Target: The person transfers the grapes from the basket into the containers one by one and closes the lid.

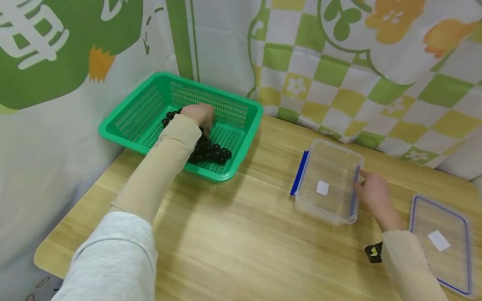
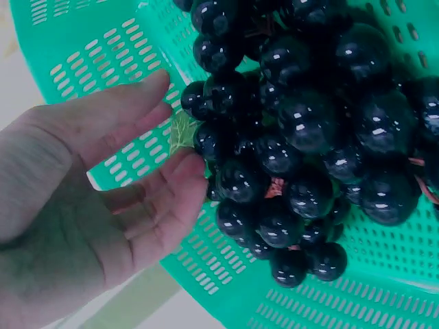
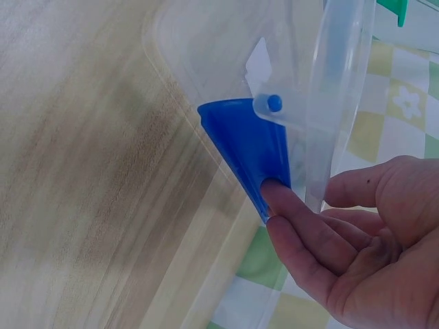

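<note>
My left hand (image 1: 199,115) reaches down into a green plastic basket (image 1: 248,137) beside dark grapes (image 1: 217,153). In the left wrist view, the fingers of this hand (image 2: 116,185) are loosely bent, with their tips at the edge of the bunch. A thin green sprig (image 2: 182,130) shows by the fingertips. My right hand (image 1: 376,193) is at the right side of a clear lidless box (image 1: 333,177) with blue latches. In the right wrist view, its fingertips are on a blue latch (image 3: 250,140), with the thumb by the box wall; it pinches the box there.
A clear lid (image 1: 454,226) with a blue seal and a white label lies to the right of the box. Near the right sleeve is a small black item (image 1: 373,253). Patterned curtains (image 1: 316,80) hang behind the wooden table (image 1: 249,256).
</note>
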`<state>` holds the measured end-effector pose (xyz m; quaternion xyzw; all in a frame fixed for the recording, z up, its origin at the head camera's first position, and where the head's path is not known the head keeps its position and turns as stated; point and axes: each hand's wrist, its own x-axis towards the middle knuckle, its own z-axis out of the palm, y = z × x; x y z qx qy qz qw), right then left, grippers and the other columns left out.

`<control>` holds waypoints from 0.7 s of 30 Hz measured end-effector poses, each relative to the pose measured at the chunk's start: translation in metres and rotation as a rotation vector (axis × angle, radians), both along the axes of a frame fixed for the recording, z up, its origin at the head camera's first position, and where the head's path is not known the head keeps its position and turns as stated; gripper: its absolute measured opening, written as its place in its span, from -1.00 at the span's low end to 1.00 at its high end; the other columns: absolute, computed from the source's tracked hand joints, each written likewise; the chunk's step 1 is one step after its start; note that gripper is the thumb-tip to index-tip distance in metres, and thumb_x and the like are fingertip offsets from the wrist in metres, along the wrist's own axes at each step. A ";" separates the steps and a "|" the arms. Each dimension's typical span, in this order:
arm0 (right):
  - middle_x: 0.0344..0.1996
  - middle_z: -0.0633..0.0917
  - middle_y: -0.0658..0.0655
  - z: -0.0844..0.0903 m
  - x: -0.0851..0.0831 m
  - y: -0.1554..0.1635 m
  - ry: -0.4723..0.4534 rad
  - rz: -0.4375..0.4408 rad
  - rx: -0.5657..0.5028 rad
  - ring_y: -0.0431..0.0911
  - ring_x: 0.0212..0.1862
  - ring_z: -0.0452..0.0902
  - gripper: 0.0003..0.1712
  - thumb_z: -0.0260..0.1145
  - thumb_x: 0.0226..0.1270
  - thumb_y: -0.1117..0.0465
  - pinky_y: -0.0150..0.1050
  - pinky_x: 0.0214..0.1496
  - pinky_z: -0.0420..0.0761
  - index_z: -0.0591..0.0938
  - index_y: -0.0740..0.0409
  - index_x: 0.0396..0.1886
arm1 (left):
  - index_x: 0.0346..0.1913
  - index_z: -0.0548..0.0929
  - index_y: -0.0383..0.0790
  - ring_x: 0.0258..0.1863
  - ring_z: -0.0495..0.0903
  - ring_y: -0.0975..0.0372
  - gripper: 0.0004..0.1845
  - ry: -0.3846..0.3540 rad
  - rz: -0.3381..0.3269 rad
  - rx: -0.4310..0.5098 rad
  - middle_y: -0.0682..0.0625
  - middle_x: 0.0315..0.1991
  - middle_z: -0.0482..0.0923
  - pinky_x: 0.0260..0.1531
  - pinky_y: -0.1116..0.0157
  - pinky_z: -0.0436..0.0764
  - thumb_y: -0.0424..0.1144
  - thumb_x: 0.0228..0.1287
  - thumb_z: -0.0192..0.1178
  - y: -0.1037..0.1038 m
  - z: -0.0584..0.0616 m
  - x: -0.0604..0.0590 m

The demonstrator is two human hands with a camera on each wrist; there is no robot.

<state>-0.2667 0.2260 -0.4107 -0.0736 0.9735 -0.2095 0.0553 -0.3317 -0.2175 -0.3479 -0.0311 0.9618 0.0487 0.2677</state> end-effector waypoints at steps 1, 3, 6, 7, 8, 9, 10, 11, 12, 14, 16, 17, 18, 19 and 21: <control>-0.51 0.69 0.40 0.000 0.000 0.000 -0.001 -0.002 0.002 -0.18 -0.70 0.41 -0.42 0.09 0.17 0.40 -0.35 -0.69 0.40 0.33 0.59 0.20 | 0.10 0.55 -0.28 0.09 0.50 -0.04 -0.62 -0.002 -0.011 -0.009 -0.29 0.32 0.31 0.01 0.03 0.58 -0.27 0.22 0.26 0.003 -0.001 -0.002; -0.35 0.68 0.47 0.000 -0.001 0.000 -0.004 -0.007 0.009 -0.15 -0.66 0.47 -0.43 0.11 0.19 0.39 -0.33 -0.66 0.44 0.34 0.57 0.21 | 0.06 0.59 -0.27 -0.01 0.54 0.01 -0.67 0.004 -0.042 -0.045 -0.25 0.23 0.42 -0.08 0.10 0.61 -0.30 0.24 0.23 0.008 -0.005 -0.004; -0.26 0.66 0.51 -0.001 -0.001 0.000 -0.010 -0.016 0.011 -0.12 -0.63 0.52 -0.43 0.11 0.20 0.39 -0.32 -0.64 0.48 0.33 0.56 0.21 | 0.17 0.51 -0.30 -0.17 0.52 0.11 -0.62 0.024 -0.087 -0.103 -0.25 0.21 0.46 -0.25 0.21 0.54 -0.36 0.30 0.10 0.014 -0.011 -0.007; -0.26 0.66 0.51 -0.002 0.000 0.000 -0.009 -0.018 0.012 -0.11 -0.63 0.52 -0.43 0.11 0.20 0.39 -0.32 -0.65 0.48 0.33 0.56 0.21 | 0.17 0.51 -0.32 -0.22 0.50 0.13 -0.63 0.032 -0.104 -0.123 -0.25 0.20 0.47 -0.28 0.22 0.51 -0.37 0.32 0.05 0.015 -0.014 -0.006; -0.26 0.66 0.51 -0.003 0.000 0.000 -0.004 -0.018 0.015 -0.10 -0.62 0.53 -0.43 0.11 0.19 0.39 -0.32 -0.65 0.48 0.34 0.56 0.21 | 0.15 0.53 -0.33 -0.27 0.49 0.14 -0.64 0.049 -0.121 -0.142 -0.27 0.17 0.50 -0.30 0.22 0.51 -0.37 0.32 0.03 0.016 -0.017 -0.005; -0.26 0.66 0.51 -0.004 0.000 0.000 0.001 -0.016 0.017 -0.10 -0.62 0.54 -0.43 0.11 0.19 0.39 -0.32 -0.65 0.47 0.35 0.55 0.21 | 0.13 0.55 -0.34 -0.31 0.47 0.14 -0.66 0.062 -0.133 -0.157 -0.27 0.13 0.52 -0.29 0.21 0.52 -0.38 0.32 0.01 0.016 -0.019 -0.004; -0.25 0.66 0.51 -0.004 0.000 0.000 0.005 -0.012 0.018 -0.11 -0.61 0.54 -0.44 0.10 0.19 0.39 -0.33 -0.64 0.47 0.35 0.55 0.20 | 0.09 0.57 -0.35 -0.34 0.48 0.14 -0.68 0.077 -0.140 -0.166 -0.28 0.10 0.55 -0.26 0.19 0.56 -0.38 0.32 0.01 0.016 -0.022 -0.003; -0.25 0.66 0.51 -0.004 0.001 -0.001 0.006 -0.011 0.016 -0.11 -0.62 0.53 -0.44 0.10 0.19 0.38 -0.33 -0.65 0.47 0.35 0.55 0.21 | -0.01 0.63 -0.34 -0.37 0.48 0.14 -0.73 0.094 -0.148 -0.178 -0.28 0.02 0.60 -0.24 0.17 0.59 -0.38 0.32 0.02 0.015 -0.024 -0.003; -0.26 0.66 0.51 -0.005 0.001 -0.001 0.005 -0.008 0.010 -0.11 -0.63 0.52 -0.43 0.10 0.20 0.38 -0.32 -0.65 0.47 0.34 0.55 0.22 | -0.10 0.66 -0.33 -0.40 0.50 0.13 -0.77 0.106 -0.156 -0.187 -0.27 -0.04 0.62 -0.22 0.14 0.61 -0.39 0.32 0.02 0.014 -0.026 -0.002; -0.27 0.66 0.51 -0.005 0.001 -0.001 0.005 -0.002 0.004 -0.14 -0.66 0.49 -0.43 0.09 0.21 0.39 -0.32 -0.66 0.45 0.33 0.56 0.22 | -0.13 0.66 -0.32 -0.41 0.52 0.13 -0.79 0.128 -0.164 -0.203 -0.26 -0.09 0.64 -0.23 0.12 0.62 -0.38 0.31 0.04 0.014 -0.029 -0.002; -0.40 0.69 0.46 -0.005 0.002 -0.001 -0.001 -0.006 -0.005 -0.18 -0.71 0.42 -0.43 0.08 0.22 0.40 -0.33 -0.69 0.42 0.31 0.56 0.23 | -0.06 0.63 -0.33 -0.37 0.54 0.13 -0.77 0.127 -0.156 -0.204 -0.27 -0.07 0.63 -0.27 0.16 0.59 -0.38 0.33 0.02 0.015 -0.031 -0.003; -0.48 0.69 0.42 -0.005 0.002 0.000 -0.002 -0.011 -0.008 -0.20 -0.73 0.38 -0.42 0.08 0.21 0.41 -0.33 -0.71 0.40 0.30 0.57 0.24 | 0.01 0.60 -0.34 -0.32 0.55 0.12 -0.74 0.124 -0.150 -0.195 -0.28 0.00 0.60 -0.30 0.18 0.56 -0.39 0.34 0.01 0.015 -0.031 -0.004; -0.57 0.68 0.37 -0.005 0.002 0.001 0.003 -0.014 -0.008 -0.21 -0.75 0.34 -0.42 0.07 0.20 0.42 -0.34 -0.73 0.37 0.30 0.57 0.24 | 0.05 0.58 -0.34 -0.27 0.56 0.10 -0.71 0.116 -0.145 -0.182 -0.29 0.04 0.57 -0.30 0.18 0.55 -0.40 0.34 -0.01 0.016 -0.031 -0.006; -0.63 0.66 0.32 -0.006 0.001 0.001 0.013 -0.016 -0.006 -0.22 -0.76 0.32 -0.42 0.07 0.18 0.42 -0.34 -0.73 0.35 0.31 0.57 0.23 | 0.11 0.54 -0.34 -0.19 0.56 0.09 -0.68 0.104 -0.140 -0.169 -0.29 0.10 0.53 -0.28 0.18 0.53 -0.41 0.34 -0.01 0.016 -0.030 -0.008; -0.66 0.65 0.30 -0.006 0.001 0.003 0.025 -0.024 -0.006 -0.22 -0.78 0.29 -0.41 0.06 0.15 0.42 -0.34 -0.74 0.34 0.31 0.57 0.23 | 0.15 0.50 -0.35 -0.05 0.55 0.02 -0.65 0.085 -0.129 -0.121 -0.30 0.16 0.47 -0.21 0.15 0.56 -0.44 0.33 -0.01 0.015 -0.028 -0.012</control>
